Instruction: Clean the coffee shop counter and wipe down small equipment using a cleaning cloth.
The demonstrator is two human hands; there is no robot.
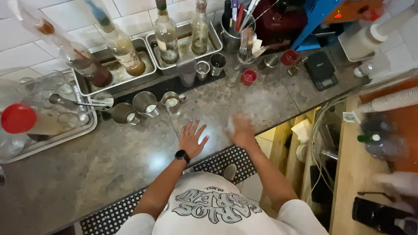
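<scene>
Nearest the camera, at the front edge of the grey stone surface [109, 161], the person's left hand [192, 138] lies flat with its fingers spread open, palm down on the stone, a dark watch [182, 155] on the wrist. Just to its right, the right hand [241, 130] is blurred; it seems closed around something pale, perhaps a cloth [230, 125], pressed against the surface near the edge — what it grips cannot be told for sure.

Beyond the hands, a little further in, three small steel jugs [146, 103] stand in a loose row, with a perforated black mat [165, 87] behind them. Left of these, a steel tray [89, 124] holds clear glasses and a bottle with a red cap [18, 118]. Right of the mat sits a small red cup [248, 77], and further right another red cup [289, 57] and a black scale [321, 70].

At the back, against the white tiled wall [65, 17], two steel pans [150, 69] carry tall syrup bottles [166, 35] — one with brown liquid, others pale. Beside them a steel pot [230, 39] is stuffed with utensils.
</scene>
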